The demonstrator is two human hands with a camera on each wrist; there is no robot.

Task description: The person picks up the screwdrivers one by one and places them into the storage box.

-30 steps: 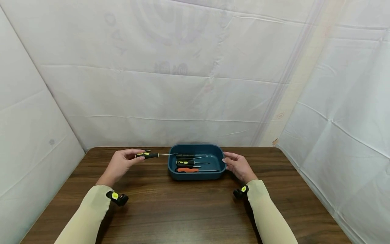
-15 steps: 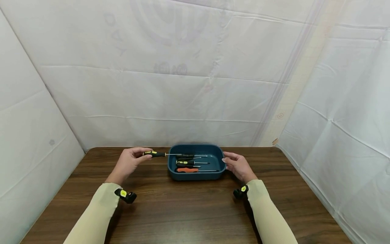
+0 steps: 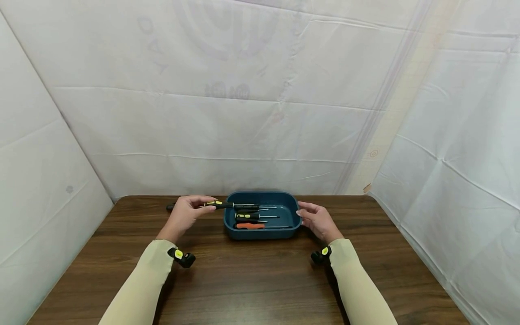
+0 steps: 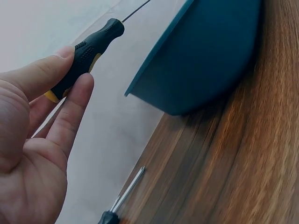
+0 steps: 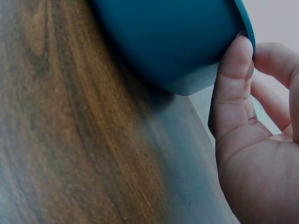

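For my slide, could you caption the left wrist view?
Left hand pinches black-and-yellow screwdriver beside blue tray.

Bare wooden table (image 3: 252, 280) in front of the blue tray (image 3: 260, 233); 1 stray screwdriver (image 4: 122, 196) behind the left hand (image 3: 184, 216).

Roughly five screwdrivers (image 3: 219, 205), one tray (image 3: 262, 234)
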